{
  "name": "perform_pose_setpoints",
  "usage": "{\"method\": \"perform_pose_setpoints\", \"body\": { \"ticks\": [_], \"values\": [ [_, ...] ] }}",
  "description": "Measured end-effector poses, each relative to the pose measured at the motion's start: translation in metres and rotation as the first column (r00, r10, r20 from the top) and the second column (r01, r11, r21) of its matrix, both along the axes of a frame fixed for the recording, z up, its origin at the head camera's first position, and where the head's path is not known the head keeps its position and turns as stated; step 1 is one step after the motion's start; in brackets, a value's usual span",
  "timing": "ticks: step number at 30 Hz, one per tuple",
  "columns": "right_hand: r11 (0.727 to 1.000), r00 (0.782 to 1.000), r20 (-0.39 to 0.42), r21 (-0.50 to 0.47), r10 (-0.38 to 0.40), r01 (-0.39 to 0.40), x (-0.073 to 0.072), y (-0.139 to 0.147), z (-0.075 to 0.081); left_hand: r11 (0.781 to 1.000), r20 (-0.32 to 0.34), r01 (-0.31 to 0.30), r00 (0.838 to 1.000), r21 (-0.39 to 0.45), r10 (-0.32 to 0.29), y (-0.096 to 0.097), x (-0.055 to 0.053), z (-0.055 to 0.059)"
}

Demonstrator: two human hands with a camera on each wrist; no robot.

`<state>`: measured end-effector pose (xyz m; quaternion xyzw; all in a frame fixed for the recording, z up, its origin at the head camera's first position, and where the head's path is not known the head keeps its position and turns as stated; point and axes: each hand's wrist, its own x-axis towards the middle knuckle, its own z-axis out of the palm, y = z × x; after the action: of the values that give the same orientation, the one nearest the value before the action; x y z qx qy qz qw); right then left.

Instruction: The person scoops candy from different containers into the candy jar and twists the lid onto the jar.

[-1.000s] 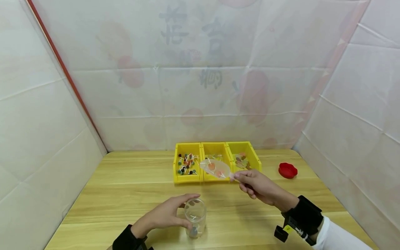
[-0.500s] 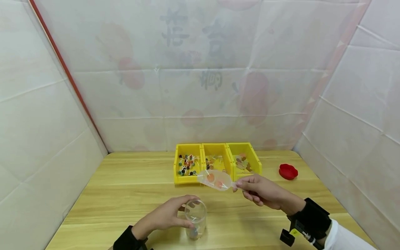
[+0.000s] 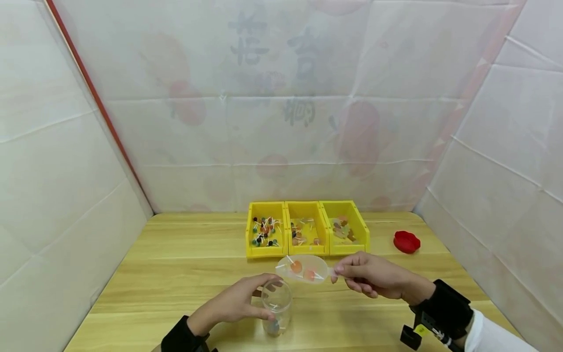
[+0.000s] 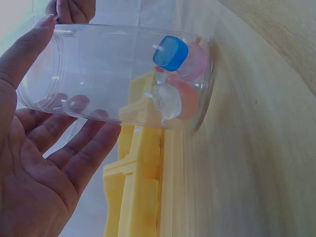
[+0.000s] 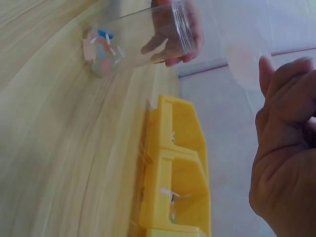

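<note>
Left hand (image 3: 233, 305) cups the clear plastic jar (image 3: 276, 307); right hand (image 3: 374, 275) pinches the light, stiff scoop (image 3: 303, 268) by its handle (lollipops could spill).

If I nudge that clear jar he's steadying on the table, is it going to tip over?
Probably fairly easily: the clear jar looks tall, narrow, and nearly empty, with only a few lollipops at the bottom. Likely light plastic. The left hand curled around it should steady it.

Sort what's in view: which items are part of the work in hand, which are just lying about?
In use:
clear plastic jar, steadied by left hand
clear plastic scoop carrying lollipops, held by right hand
middle yellow bin, probably the lollipops' source

Lying about:
left yellow bin
right yellow bin
red lid
</note>
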<state>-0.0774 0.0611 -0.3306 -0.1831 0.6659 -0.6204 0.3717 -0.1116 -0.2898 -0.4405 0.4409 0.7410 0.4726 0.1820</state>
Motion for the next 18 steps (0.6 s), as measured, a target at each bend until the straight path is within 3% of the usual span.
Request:
{"method": "perform_pose_setpoints", "body": {
  "ticks": [10,18],
  "values": [
    [0.994,0.996,0.011,0.060,0.090,-0.090,0.000,-0.001,0.008,0.998,-0.008,-0.038,0.999,-0.051,0.037,0.000,0.001,0.003],
    [0.980,0.994,0.034,0.166,0.104,-0.108,-0.003,-0.008,0.018,1.000,0.020,-0.016,1.000,-0.018,0.016,0.000,-0.001,0.002]
  ]
}}
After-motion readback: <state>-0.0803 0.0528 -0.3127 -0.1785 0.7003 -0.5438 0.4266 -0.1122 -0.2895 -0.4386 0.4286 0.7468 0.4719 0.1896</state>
